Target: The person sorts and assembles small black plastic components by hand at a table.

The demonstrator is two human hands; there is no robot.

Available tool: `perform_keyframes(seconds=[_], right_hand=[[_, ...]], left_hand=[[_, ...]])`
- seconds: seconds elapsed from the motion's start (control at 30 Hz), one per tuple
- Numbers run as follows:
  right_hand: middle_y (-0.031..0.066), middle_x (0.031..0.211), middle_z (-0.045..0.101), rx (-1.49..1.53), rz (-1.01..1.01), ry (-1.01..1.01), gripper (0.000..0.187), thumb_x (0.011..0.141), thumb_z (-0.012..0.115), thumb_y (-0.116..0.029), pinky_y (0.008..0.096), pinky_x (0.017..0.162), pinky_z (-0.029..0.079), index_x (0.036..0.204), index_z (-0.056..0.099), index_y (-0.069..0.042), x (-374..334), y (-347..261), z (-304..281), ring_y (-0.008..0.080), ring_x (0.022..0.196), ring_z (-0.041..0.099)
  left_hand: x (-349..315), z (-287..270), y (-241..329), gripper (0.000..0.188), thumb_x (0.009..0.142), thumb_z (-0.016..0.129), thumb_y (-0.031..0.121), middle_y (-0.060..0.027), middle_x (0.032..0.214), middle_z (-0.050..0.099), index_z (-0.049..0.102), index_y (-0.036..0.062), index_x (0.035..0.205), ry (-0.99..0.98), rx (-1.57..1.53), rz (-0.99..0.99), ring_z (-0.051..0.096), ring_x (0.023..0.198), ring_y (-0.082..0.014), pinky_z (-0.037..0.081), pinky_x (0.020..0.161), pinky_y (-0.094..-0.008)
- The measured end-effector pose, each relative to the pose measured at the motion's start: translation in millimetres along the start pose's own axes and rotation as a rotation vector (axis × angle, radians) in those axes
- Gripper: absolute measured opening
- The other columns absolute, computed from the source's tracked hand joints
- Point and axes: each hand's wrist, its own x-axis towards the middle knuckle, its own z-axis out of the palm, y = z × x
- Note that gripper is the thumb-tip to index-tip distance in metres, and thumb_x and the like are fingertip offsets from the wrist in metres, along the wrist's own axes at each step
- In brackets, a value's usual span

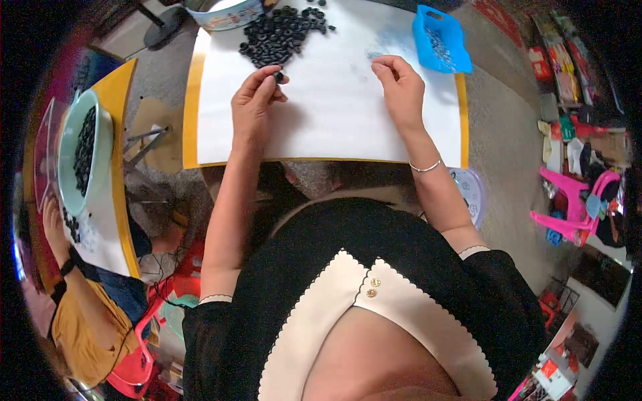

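Between the thumb and fingers of my left hand (253,107) is a small round black part (278,77). That hand is over the white table top (334,127), just in front of a heap of similar black ring-like parts (284,33). My right hand (403,90) has its thumb and forefinger pressed together in a pinch; anything between the tips is too small to name. A scatter of tiny pale bluish bits (394,41) lies just beyond the right fingertips. A blue scoop-shaped tray (428,23) holding more tiny bits stands at the far right.
A round tin (231,17) stands at the table's far left. On the left, another person's arm (60,234) rests at a second table by a pale green basin (103,160) of black parts. A pink stool (568,207) stands at right; a lilac tub (476,194) is beside the table's near right corner.
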Motion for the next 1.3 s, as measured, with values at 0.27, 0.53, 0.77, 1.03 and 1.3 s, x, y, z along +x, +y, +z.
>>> perform_keyframes(seconds=[0.27, 0.53, 0.77, 1.03, 1.3], right_hand=[[0.0102, 0.081, 0.061, -0.646, -0.429, 0.034, 0.015, 0.074, 0.063, -0.013, 0.0355, 0.073, 0.044, 0.085, 0.066, -0.003, -7.8, 20.6, 1.4, 0.026, 0.079, 0.053], [0.0092, 0.078, 0.063, -0.187, -0.098, -0.162, 0.014, 0.078, 0.063, -0.014, 0.03, 0.066, 0.046, 0.085, 0.065, -0.003, -16.8, -18.6, 10.9, 0.02, 0.071, 0.058], [0.0121, 0.077, 0.062, -0.028, -0.257, -0.314, 0.014, 0.079, 0.062, -0.017, 0.0345, 0.066, 0.047, 0.082, 0.063, -0.003, -26.2, -52.6, 39.7, 0.0264, 0.072, 0.059], [0.0127, 0.075, 0.06, -0.136, -0.312, -0.357, 0.017, 0.08, 0.061, -0.02, 0.038, 0.066, 0.046, 0.078, 0.06, -0.003, -23.5, -56.8, 39.9, 0.0293, 0.074, 0.058], [0.0125, 0.07, 0.06, -0.17, -0.194, -0.369, 0.025, 0.08, 0.064, -0.027, 0.0371, 0.062, 0.047, 0.077, 0.057, -0.004, -21.1, -49.5, 46.5, 0.0274, 0.067, 0.059]], left_hand=[[0.6, 7.1, -2.3, 0.021, 0.086, 0.057, 0.007, -0.0078, 0.086, 0.063, 0.062, -0.0009, 0.106, -0.021, -0.025, 0.016, 0.058, 0.078, -0.0116, 0.048, 0.067, -0.0243], [-8.0, 8.4, -3.0, 0.023, 0.086, 0.056, 0.006, -0.0113, 0.09, 0.064, 0.06, -0.0018, 0.108, -0.094, -0.072, -0.041, 0.059, 0.07, -0.0137, 0.049, 0.068, -0.0253], [-11.7, 12.4, -2.8, 0.024, 0.086, 0.057, 0.006, -0.0078, 0.086, 0.063, 0.061, -0.0022, 0.109, -0.172, -0.02, -0.095, 0.059, 0.072, -0.0132, 0.049, 0.069, -0.0253], [-12.1, 15.2, 0.4, 0.025, 0.085, 0.058, 0.009, -0.0054, 0.085, 0.064, 0.062, -0.0024, 0.107, -0.231, 0.059, -0.099, 0.058, 0.071, -0.0112, 0.048, 0.068, -0.0236], [-7.0, 10.4, 2.2, 0.026, 0.085, 0.058, 0.011, -0.006, 0.084, 0.063, 0.061, -0.0032, 0.106, -0.288, 0.03, -0.184, 0.058, 0.072, -0.0117, 0.048, 0.069, -0.0237]])
